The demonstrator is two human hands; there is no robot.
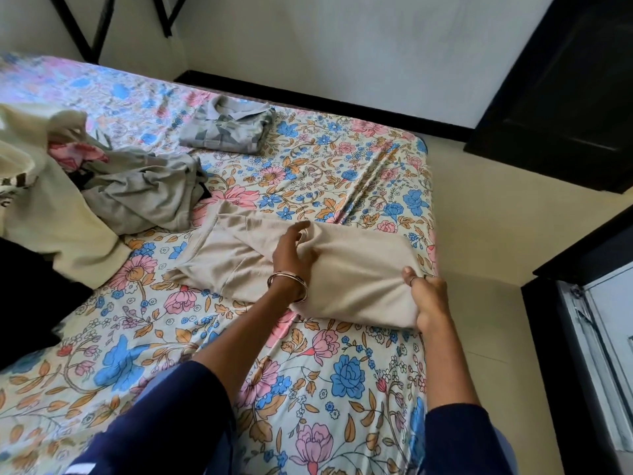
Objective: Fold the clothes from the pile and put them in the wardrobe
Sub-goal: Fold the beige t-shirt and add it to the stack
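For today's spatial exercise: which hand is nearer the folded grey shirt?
Left. The left hand grips the beige garment just below the grey shirt; the right hand holds the garment's near right corner, farther away.

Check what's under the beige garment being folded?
The beige garment, gripped by the left hand and right hand, lies directly on the floral bedsheet. Anything beneath its folds is covered.

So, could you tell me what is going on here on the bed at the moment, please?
A person is folding a beige garment on the floral bedsheet. The left hand grips the fabric near its middle, and the right hand holds its near right edge. A folded grey shirt lies further back, and an unfolded pile of clothes waits on the left.
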